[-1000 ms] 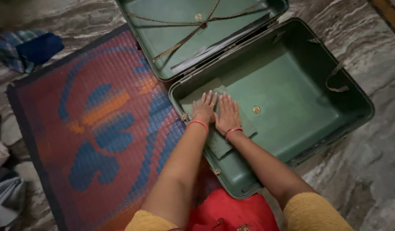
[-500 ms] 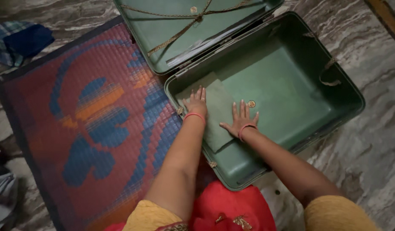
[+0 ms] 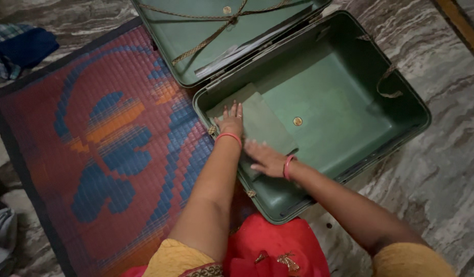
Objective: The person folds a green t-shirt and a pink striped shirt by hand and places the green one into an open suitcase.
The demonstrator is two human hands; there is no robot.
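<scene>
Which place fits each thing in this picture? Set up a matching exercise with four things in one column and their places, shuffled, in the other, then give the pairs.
Things
1. folded green cloth
2. woven mat
3. crossed straps
4. blue cloth

Places
A. on the stone floor, past the mat's far left corner
B. inside the open lid
C. flat on the bottom of the green suitcase, under the left hand and right hand
D. on the floor left of the suitcase

Pairs: 1-C, 2-D, 3-B, 4-A
</scene>
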